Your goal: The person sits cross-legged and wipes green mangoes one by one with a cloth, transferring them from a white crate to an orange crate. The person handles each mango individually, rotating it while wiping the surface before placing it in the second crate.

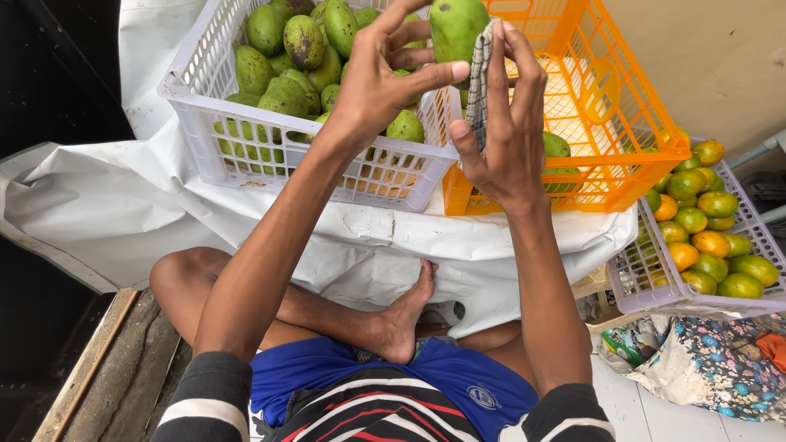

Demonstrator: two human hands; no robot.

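One green mango (454,29), long axis upright, sits pinched between left hand (381,78) fingertips (458,72) and the right hand (503,135) – whose fingers press a checked cloth (481,82) against it – above the white crate (246,147) and orange crate (622,155)

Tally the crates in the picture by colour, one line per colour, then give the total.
White crate, full of green mangoes: 1
Orange crate, nearly empty: 1
Pale lilac crate, holding orange and green citrus: 1
Total: 3
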